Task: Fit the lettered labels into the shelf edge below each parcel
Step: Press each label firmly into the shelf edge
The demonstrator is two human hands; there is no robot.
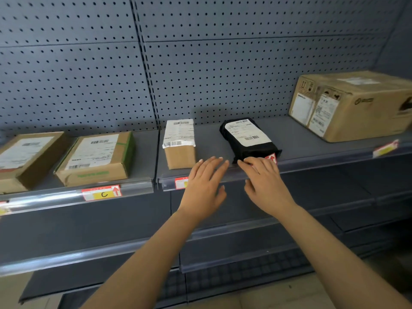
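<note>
While right hand point(264, 181) pinches label point(270, 158), black parcel point(247, 139) just behind, left hand point(206, 181) beside

"C" on yellow shelf-edge label point(101, 193)

Grey pegboard point(245, 63) dotted with dark holes backs a grey shelf point(312, 139) bearing brown boxes point(356, 103) with white slips, one green-taped point(98, 157), a black pouch point(247, 139), and red-and-yellow labels point(101, 192) with red arrows.

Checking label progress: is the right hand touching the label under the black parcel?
Touching: the head view shows the right hand fingertips covering the label at the shelf edge.
</note>
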